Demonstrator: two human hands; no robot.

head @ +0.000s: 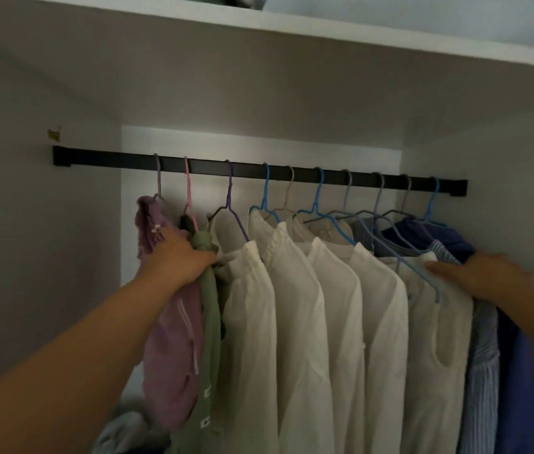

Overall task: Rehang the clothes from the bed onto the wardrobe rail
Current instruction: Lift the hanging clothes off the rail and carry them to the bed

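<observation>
A black wardrobe rail [193,166] runs across the wardrobe with several hangers on it. From the left hang a purple garment [174,348], a green garment [210,309], several cream shirts [295,306], a blue striped shirt [483,355] and dark blue clothes [527,371]. My left hand [178,257] grips the green garment near its top, between the purple one and the first cream shirt. My right hand [485,273] rests with straight fingers on the shoulder of the rightmost cream shirt, beside the blue clothes.
A white shelf [291,31] spans the wardrobe above the rail. Grey side walls [30,257] close in left and right. Crumpled pale fabric [121,430] lies at the wardrobe bottom left. Bare rail [105,158] shows at the far left.
</observation>
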